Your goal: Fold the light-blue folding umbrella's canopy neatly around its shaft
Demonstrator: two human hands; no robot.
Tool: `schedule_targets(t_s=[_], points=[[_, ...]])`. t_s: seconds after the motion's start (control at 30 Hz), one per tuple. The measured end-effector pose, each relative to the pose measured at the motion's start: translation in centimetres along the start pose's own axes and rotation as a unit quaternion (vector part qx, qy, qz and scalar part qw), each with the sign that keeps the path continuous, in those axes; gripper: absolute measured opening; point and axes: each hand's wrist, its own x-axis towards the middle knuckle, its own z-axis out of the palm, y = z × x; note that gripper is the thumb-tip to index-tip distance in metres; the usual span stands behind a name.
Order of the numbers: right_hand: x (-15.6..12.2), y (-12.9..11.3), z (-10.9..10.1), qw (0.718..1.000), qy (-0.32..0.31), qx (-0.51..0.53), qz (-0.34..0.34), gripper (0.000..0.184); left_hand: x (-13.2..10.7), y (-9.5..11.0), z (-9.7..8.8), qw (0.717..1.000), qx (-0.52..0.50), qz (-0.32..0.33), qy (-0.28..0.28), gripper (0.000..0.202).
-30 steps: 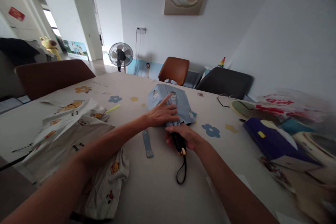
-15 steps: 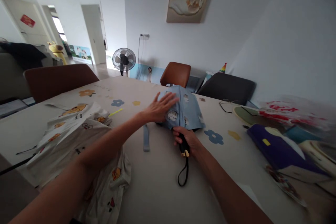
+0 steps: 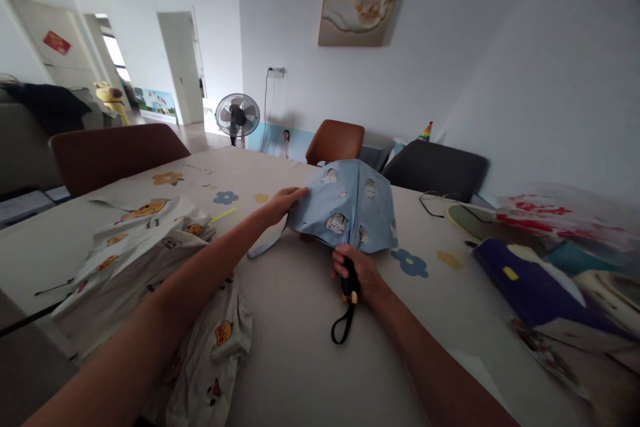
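Note:
A light blue folding umbrella (image 3: 327, 197), printed with white cartoon figures, lies partly folded above the table in front of me. Around the top of its black handle (image 3: 349, 278) my right hand (image 3: 364, 272) is closed. A black wrist loop hangs from the handle's gold-coloured end. At the canopy's left edge my left hand (image 3: 284, 205) grips the fabric between thumb and fingers, some of which are hidden behind the cloth. Below that hand a light blue strap (image 3: 267, 245) trails from the canopy towards the tabletop.
A crumpled cartoon-print cloth (image 3: 135, 273) lies on the table (image 3: 300, 333) at left. To the right are glasses (image 3: 433, 203), a purple pouch (image 3: 520, 280) and a red-and-white plastic bag (image 3: 560, 213). Chairs stand along the far side, a fan (image 3: 237, 115) beyond.
My left hand has moved left from the canopy's middle to its left edge and closed on the fabric. The canopy is spread wider, and the strap has swung left.

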Motion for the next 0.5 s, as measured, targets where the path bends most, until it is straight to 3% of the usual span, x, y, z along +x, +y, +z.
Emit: schedule_targets(t_s=[0.1,0.2,0.33,0.43,0.5], points=[[0.2,0.1,-0.1,1.0,0.014,0.008,-0.016,0.024,0.0,0.3,0.1,1.0,-0.014,0.016,0.005,0.035],[0.5,0.2,-0.1,0.999,0.041,0.017,-0.029,0.021,0.4,-0.3,0.2,0.994,0.061,0.052,0.073,0.03],[0.7,0.2,0.1,0.997,0.069,0.015,-0.027,0.02,1.2,-2.1,-0.3,0.953,0.268,0.116,0.085,0.03],[0.6,0.2,0.3,0.997,0.065,0.002,-0.03,0.02,1.4,-3.1,-0.8,0.925,0.354,0.103,0.092,0.028],[0.6,0.2,0.4,0.997,0.067,-0.007,-0.036,0.019,1.2,-3.2,-0.7,0.906,0.394,0.078,0.133,0.02]])
